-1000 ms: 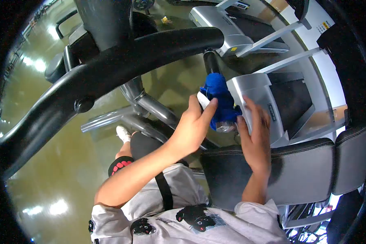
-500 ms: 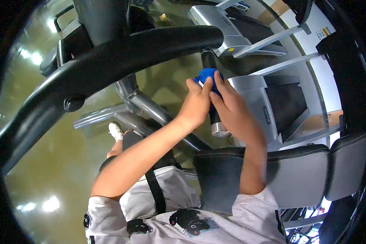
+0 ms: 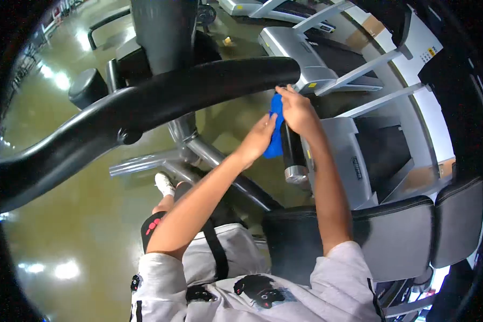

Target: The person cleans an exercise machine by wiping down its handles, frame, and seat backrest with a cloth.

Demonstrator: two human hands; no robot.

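A blue cloth [image 3: 274,144] hangs along the left side of a black handle grip [image 3: 292,147] with a silver end cap. My right hand [image 3: 299,111] closes over the cloth near the top of the grip, where it meets a thick black machine arm [image 3: 198,83]. At the cloth's left edge, my left hand [image 3: 258,138] pinches it between thumb and fingers. Part of the cloth and the upper grip are hidden behind my right hand.
A padded grey seat [image 3: 392,239] stands at the lower right, close to my right forearm. Beyond the grip are treadmills [image 3: 341,161]. Below the machine arm run metal frame tubes [image 3: 145,162] over a shiny floor [image 3: 80,214].
The bunched cloth has opened out and now hangs lower beside the grip. My right hand has moved up the grip toward the machine arm, apart from my left hand. The view has shifted slightly.
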